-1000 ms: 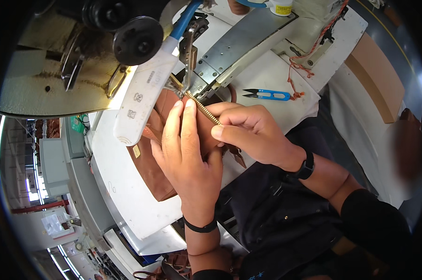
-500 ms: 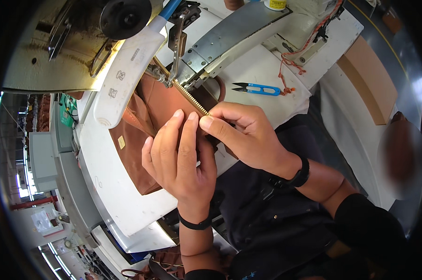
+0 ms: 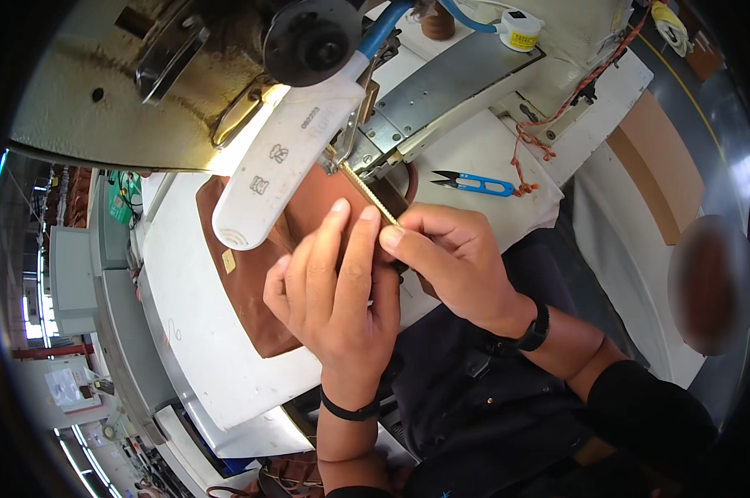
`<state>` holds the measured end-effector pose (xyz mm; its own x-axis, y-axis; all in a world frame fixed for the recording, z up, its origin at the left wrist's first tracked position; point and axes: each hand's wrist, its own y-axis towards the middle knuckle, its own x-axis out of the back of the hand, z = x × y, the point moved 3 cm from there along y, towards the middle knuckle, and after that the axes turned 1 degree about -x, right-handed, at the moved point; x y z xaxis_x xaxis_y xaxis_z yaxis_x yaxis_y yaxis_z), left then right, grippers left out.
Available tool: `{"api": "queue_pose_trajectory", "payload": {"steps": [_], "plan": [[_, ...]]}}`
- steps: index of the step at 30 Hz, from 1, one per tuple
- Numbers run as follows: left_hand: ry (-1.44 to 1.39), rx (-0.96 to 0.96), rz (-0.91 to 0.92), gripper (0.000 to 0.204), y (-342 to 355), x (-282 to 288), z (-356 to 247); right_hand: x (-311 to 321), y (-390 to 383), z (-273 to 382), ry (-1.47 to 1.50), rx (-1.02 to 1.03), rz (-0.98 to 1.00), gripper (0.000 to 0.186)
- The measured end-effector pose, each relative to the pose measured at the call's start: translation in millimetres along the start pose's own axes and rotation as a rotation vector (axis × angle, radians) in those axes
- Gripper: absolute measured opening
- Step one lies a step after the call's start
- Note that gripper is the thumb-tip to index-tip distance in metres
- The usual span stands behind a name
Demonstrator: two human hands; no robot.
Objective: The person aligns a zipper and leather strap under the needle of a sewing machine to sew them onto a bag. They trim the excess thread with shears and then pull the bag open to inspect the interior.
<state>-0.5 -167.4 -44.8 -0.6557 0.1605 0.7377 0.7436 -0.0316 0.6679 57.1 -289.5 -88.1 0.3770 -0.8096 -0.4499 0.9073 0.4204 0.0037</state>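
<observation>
The soft brown leather piece (image 3: 263, 311) lies on the white surface (image 3: 196, 303), its far end at the sewing machine's metal presser foot (image 3: 338, 158). Along its right edge runs a gold-toothed metal zipper (image 3: 372, 196). The right hand (image 3: 466, 266) pinches the zipper's near end between thumb and forefinger. The left hand (image 3: 342, 299) lies over the leather, fingers extended and slightly parted, grasp loose. Farther right rest blue-handled thread snips (image 3: 474, 184), blades apart.

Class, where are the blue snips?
In the head view, right of centre, the snips lie on the white surface beyond the right hand, handle by an orange cord.
</observation>
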Motion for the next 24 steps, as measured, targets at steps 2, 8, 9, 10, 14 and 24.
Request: {"api": "queue_pose_trajectory", "payload": {"steps": [2, 8, 9, 10, 14, 24], "plan": [[-0.017, 0.007, -0.003, 0.041, 5.5, -1.4, 2.7, -1.8, 7.8, 3.5, 0.016, 0.003, 0.008, 0.02], [-0.064, 0.027, -0.017, 0.042, 10.6, -8.0, 12.6, -3.4, 18.6, 7.4, 0.047, -0.017, 0.018, 0.019], [-0.061, 0.027, -0.016, 0.042, 10.5, -8.0, 12.8, -3.2, 18.8, 7.1, 0.047, -0.017, 0.017, 0.019], [-0.058, 0.028, -0.016, 0.042, 10.6, -7.5, 13.0, -3.1, 18.9, 6.8, 0.032, -0.013, 0.015, 0.02], [-0.063, 0.021, -0.022, 0.042, 13.5, -9.2, 16.5, -6.2, 26.2, 4.4, -0.003, 0.065, 0.015, 0.02], [-0.16, -0.039, -0.153, 0.037, 11.6, -17.9, 30.7, -8.1, 40.5, 7.4, -0.029, 0.09, 0.001, 0.021]]}}
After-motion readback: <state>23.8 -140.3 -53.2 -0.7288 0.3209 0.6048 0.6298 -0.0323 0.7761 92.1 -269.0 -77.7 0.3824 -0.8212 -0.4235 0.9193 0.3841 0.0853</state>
